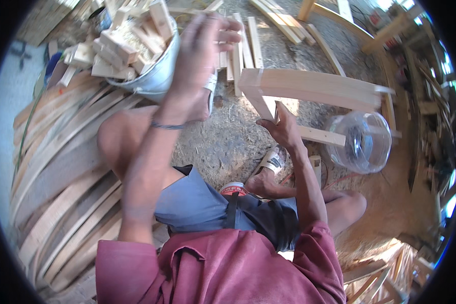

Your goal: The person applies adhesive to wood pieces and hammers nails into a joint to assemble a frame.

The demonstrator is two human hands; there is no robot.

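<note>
My left hand point(203, 44) is raised in front of the bucket, its fingers stretched out and slightly smeared, with nothing seen in them. To the right, my right hand point(282, 125) grips a pale wooden frame point(314, 87) by its short side piece. The frame has a wide board along its top and a narrower rail point(321, 136) lower down. The fingers behind the side piece are partly hidden. A thin dark line shows by the right thumb, too small to name.
A metal bucket point(159, 76) heaped with wood offcuts stands at the upper left. Curved boards point(61, 218) lie stacked along the left. A clear plastic tub point(370, 144) sits beyond the frame's rail. Loose strips point(256, 43) lie ahead; a red-and-white container point(233, 188) is between my legs.
</note>
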